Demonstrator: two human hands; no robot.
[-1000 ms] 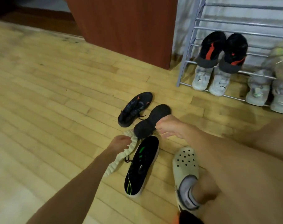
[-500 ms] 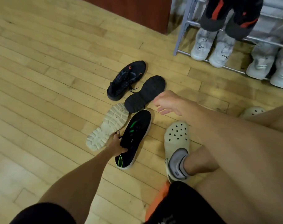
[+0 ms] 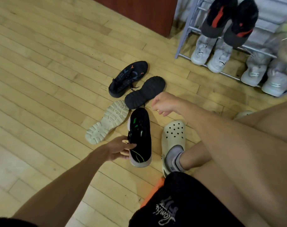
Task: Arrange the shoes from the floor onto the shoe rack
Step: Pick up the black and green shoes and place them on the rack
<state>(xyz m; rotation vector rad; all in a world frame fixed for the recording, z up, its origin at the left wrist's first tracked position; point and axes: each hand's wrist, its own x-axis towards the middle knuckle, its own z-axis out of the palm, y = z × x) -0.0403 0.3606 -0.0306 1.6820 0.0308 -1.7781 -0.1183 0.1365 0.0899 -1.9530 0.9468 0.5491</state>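
Four shoes lie on the wooden floor. A black shoe with orange marks [image 3: 128, 78] stands upright. Next to it a black shoe [image 3: 145, 91] lies sole up, and a shoe with a cream sole [image 3: 106, 122] is also overturned. My left hand [image 3: 121, 149] grips the collar of a black shoe with green marks [image 3: 141, 133], which rests on the floor. My right hand [image 3: 164, 104] hovers empty, fingers loosely apart, just right of the overturned black shoe. The metal shoe rack [image 3: 184, 32] stands at the top right.
The rack holds a black-and-red pair [image 3: 229, 20] above, and a white pair [image 3: 210, 54] and a grey pair [image 3: 264, 74] below. My foot in a cream clog [image 3: 173, 135] is beside the green-marked shoe. A brown cabinet [image 3: 139, 12] stands left of the rack.
My left hand let go of the cream-soled shoe, which now lies sole up, and took hold of the black-and-green shoe, turning it upright. My right hand drew back slightly from the overturned black shoe.
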